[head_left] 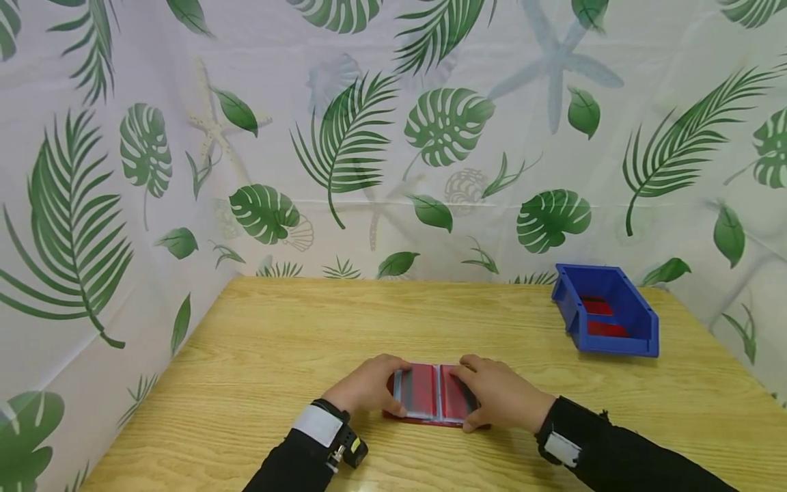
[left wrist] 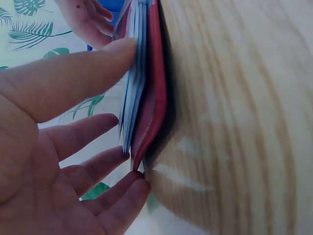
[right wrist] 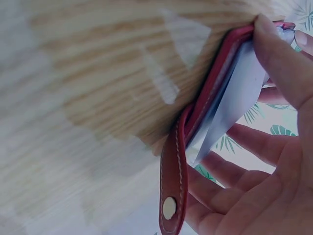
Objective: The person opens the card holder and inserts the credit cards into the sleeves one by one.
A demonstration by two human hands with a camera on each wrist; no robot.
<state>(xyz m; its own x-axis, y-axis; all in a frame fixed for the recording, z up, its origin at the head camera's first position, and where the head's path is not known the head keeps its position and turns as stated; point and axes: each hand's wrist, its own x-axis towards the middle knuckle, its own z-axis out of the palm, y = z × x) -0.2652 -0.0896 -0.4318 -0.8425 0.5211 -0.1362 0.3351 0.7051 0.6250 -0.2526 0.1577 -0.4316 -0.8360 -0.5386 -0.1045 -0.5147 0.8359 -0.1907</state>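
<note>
A red leather card holder lies spread on the table, with clear plastic sleeves on both sides of its middle fold. At its left side, my left hand grips it between thumb and fingers. In the left wrist view, that thumb lies against the edges of the stacked sleeves, next to the red cover. My right hand holds the right side, thumb at the near edge and fingers toward the far edge. A red strap with a metal snap sticks out from the cover in the right wrist view.
A blue plastic bin stands at the back right of the wooden table, with red flat items inside. Behind the table hangs a leaf-patterned cloth, which also runs along both sides.
</note>
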